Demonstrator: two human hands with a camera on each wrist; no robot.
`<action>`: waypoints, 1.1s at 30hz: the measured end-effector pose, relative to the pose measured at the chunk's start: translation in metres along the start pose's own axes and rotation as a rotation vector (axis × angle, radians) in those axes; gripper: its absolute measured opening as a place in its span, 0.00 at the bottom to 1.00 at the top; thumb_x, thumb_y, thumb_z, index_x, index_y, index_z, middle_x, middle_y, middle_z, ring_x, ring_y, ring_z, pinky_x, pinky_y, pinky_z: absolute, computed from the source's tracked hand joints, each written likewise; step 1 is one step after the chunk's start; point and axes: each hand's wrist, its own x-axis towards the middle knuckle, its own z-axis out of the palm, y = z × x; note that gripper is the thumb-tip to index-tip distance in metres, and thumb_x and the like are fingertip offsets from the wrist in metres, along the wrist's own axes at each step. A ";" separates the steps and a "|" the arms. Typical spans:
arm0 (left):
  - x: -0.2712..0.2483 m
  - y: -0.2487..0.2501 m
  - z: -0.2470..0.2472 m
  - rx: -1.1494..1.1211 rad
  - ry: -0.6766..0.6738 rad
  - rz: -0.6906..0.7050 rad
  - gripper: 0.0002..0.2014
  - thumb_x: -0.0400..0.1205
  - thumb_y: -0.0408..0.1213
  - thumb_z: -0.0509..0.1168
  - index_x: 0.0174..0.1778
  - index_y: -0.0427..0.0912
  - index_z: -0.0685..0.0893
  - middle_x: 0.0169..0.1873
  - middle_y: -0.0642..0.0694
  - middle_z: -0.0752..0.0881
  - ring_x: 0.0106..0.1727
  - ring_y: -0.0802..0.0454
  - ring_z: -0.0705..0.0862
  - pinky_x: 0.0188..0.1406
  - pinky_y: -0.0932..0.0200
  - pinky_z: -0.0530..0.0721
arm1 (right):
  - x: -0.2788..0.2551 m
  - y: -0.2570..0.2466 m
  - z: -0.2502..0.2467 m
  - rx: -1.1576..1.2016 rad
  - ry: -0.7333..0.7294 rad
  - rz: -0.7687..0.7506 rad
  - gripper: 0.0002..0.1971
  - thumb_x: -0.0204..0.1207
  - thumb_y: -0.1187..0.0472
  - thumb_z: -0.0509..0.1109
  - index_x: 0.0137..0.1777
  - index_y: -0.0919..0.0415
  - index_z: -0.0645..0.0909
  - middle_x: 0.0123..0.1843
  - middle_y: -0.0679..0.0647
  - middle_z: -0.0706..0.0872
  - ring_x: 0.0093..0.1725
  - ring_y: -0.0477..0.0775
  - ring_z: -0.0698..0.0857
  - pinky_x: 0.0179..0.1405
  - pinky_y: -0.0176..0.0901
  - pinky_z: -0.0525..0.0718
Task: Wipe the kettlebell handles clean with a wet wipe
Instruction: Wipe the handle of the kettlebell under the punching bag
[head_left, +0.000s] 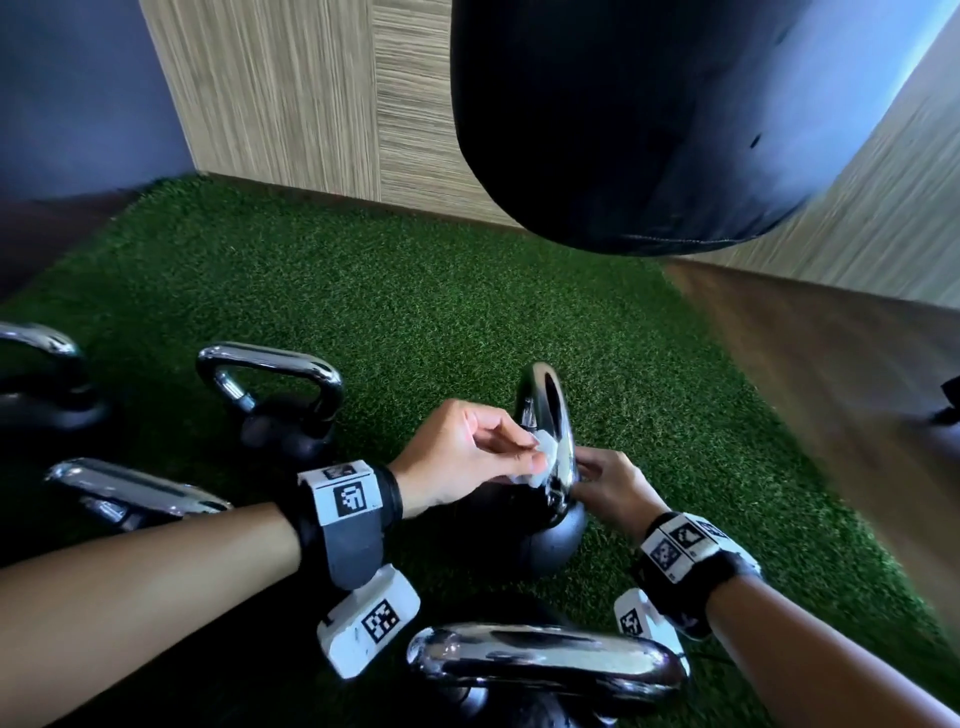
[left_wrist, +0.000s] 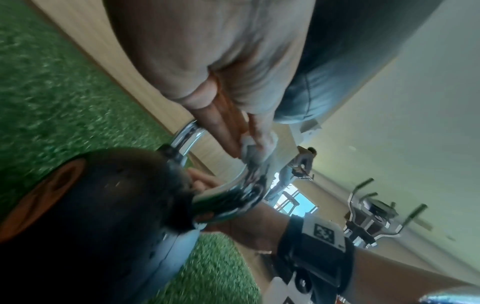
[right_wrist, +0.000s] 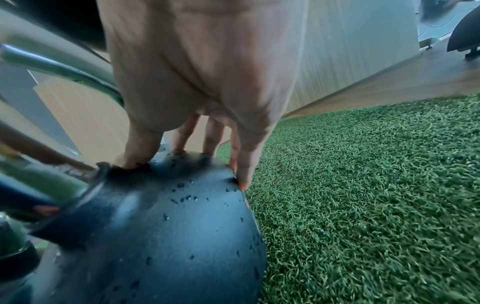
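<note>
A black kettlebell (head_left: 551, 540) stands on green turf at centre, its chrome handle (head_left: 549, 410) edge-on to me. My left hand (head_left: 522, 448) pinches a crumpled white wet wipe (head_left: 543, 460) against the handle's near side. In the left wrist view the wipe (left_wrist: 249, 148) sits under my fingers (left_wrist: 226, 131) on the curved handle (left_wrist: 244, 191). My right hand (head_left: 595, 472) grips the top of the ball just below the handle. In the right wrist view its thumb and fingers (right_wrist: 244, 164) clamp the wet-speckled ball (right_wrist: 161, 226).
Other chrome-handled kettlebells stand around it: one behind left (head_left: 270, 395), one far left (head_left: 41, 374), one near left (head_left: 135, 493), one close in front (head_left: 545, 660). A black punching bag (head_left: 649, 114) hangs above. Wood floor (head_left: 831, 364) borders the turf on the right.
</note>
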 end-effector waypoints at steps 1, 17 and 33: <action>-0.003 -0.003 0.002 -0.037 0.010 -0.006 0.08 0.71 0.36 0.85 0.43 0.45 0.94 0.41 0.48 0.96 0.43 0.53 0.94 0.52 0.56 0.91 | 0.001 0.002 0.000 0.003 0.001 0.008 0.28 0.58 0.45 0.85 0.62 0.46 0.91 0.55 0.44 0.95 0.56 0.44 0.92 0.63 0.51 0.88; -0.019 -0.031 0.010 0.439 -0.153 0.280 0.03 0.78 0.38 0.79 0.46 0.46 0.95 0.44 0.57 0.94 0.45 0.72 0.88 0.50 0.74 0.79 | 0.004 0.017 0.004 -0.028 0.071 0.076 0.39 0.46 0.28 0.85 0.62 0.37 0.89 0.57 0.44 0.94 0.58 0.49 0.92 0.65 0.59 0.88; 0.024 0.035 -0.024 -0.366 0.018 -0.288 0.13 0.68 0.42 0.81 0.45 0.44 0.91 0.47 0.45 0.95 0.48 0.52 0.91 0.53 0.59 0.91 | -0.053 -0.133 -0.029 0.006 0.216 -0.312 0.19 0.72 0.78 0.78 0.63 0.72 0.85 0.41 0.56 0.88 0.30 0.38 0.84 0.29 0.23 0.80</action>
